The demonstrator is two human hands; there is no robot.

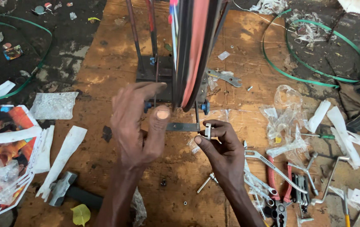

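Nearest the wearer, a hammer point(64, 188) lay at the near left of the wooden board point(104, 63), and red-handled pliers point(278, 189) lay among loose spanners point(268, 162) toward the near right edge. Just beyond, at the board's middle, the right hand point(222, 149) pinched a small metal bracket point(207, 130) between thumb and fingertips, holding it upright so its long axis ran roughly vertical, its top end pointing up toward the wheel. The left hand point(140, 126) was spread and loosely curled, holding nothing, its fingers touching the blue axle nut point(147, 106) at the foot of the upright bicycle wheel point(190, 50).

The wheel already stood in its metal stand point(152, 67), with a blue nut showing on either side. The bracket was not yet fitted, so by the look of it that part was left to mount and tighten. Farther off, a flat spanner point(226, 78) lay beside the stand, and green strapping point(314, 75) looped past the far right corner.
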